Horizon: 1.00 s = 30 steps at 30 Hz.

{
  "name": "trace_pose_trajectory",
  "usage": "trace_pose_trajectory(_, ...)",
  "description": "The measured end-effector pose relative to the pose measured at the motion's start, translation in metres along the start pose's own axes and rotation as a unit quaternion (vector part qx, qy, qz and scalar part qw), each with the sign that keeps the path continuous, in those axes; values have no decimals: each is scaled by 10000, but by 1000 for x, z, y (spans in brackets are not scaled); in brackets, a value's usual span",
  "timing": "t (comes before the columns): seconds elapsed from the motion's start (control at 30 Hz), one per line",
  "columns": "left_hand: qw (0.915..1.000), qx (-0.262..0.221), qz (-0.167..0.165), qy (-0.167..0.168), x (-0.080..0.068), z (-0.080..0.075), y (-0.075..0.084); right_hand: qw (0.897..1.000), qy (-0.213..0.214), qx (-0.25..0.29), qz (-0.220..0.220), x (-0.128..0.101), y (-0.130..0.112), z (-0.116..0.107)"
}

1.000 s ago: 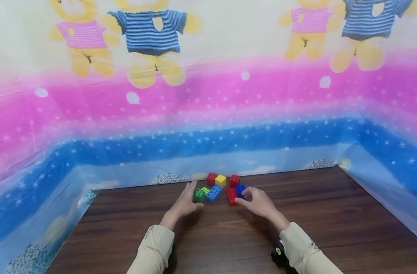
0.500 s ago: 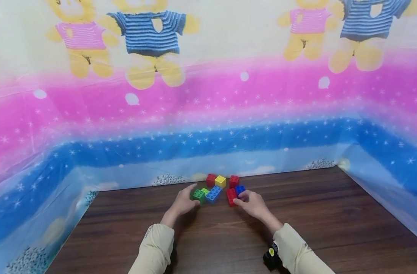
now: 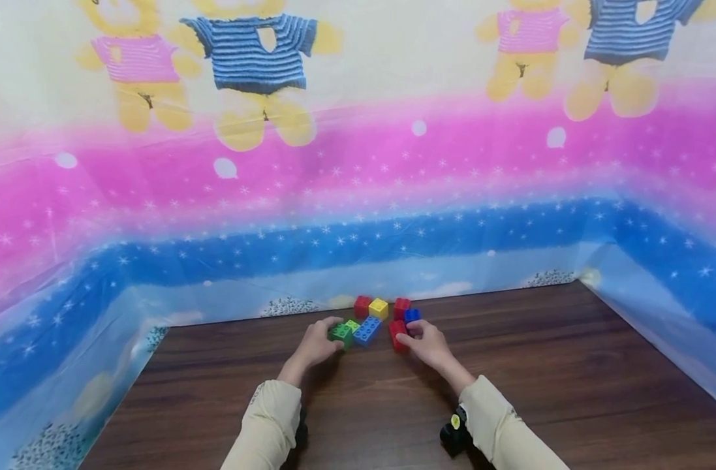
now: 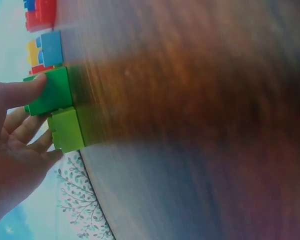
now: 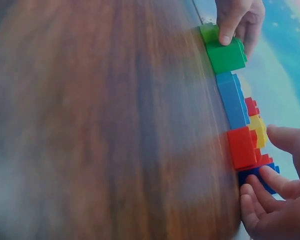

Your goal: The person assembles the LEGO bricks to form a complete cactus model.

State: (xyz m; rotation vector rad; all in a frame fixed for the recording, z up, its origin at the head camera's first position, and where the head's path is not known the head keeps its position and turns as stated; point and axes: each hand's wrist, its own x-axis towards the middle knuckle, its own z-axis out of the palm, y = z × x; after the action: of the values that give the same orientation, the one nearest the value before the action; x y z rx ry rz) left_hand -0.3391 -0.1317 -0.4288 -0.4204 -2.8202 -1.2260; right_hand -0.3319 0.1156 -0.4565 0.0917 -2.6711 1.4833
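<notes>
My left hand (image 3: 315, 344) pinches a dark green toy brick (image 4: 56, 93), thumb on its near face and fingers behind. A lime green brick (image 4: 68, 131) lies beside it, close to those fingers. Over the right bricks is my right hand (image 3: 429, 344), its fingers loosely bent and spread. Its fingertips reach the side of a dark blue brick (image 5: 255, 174), while the thumb stands off above. The long red brick (image 3: 398, 335) lies between the thumb and a light blue brick (image 3: 367, 331). The dark blue brick is partly hidden by the fingers.
Behind these sit a red brick (image 3: 362, 306), a yellow brick (image 3: 378, 309) and another red brick (image 3: 401, 308), near the back edge of the brown wooden table (image 3: 358, 418). A printed cloth (image 3: 358, 196) hangs behind. Black devices (image 3: 453, 436) are worn at the wrists.
The left hand has closed in on the dark green brick and taken hold of it. The right hand has moved left and inward, and the dark blue brick has shifted slightly toward the back.
</notes>
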Motion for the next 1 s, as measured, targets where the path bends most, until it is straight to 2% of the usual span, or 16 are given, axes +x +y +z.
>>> trace_pose_trajectory(0.2, 10000, 9, 78, 22, 1, 2, 1, 9990, 106, 349, 247, 2, 2, 4)
trace_pose_trajectory(0.37, 9995, 197, 223, -112, 1, 2, 5, 9990, 53, 391, 208, 3, 1, 8)
trace_pose_trajectory(0.57, 9987, 271, 297, -298, 0, 4, 6, 10000, 2, 66, 26, 3, -4, 14)
trace_pose_trajectory(0.8, 9972, 213, 469, -535, -1, 10, 10, 9986, 154, -490, 127, 5, -7, 17)
trace_pose_trajectory(1.0, 9964, 331, 519, -591, -5, 12, 17, 9966, 91, -805, 152, 8, -7, 20)
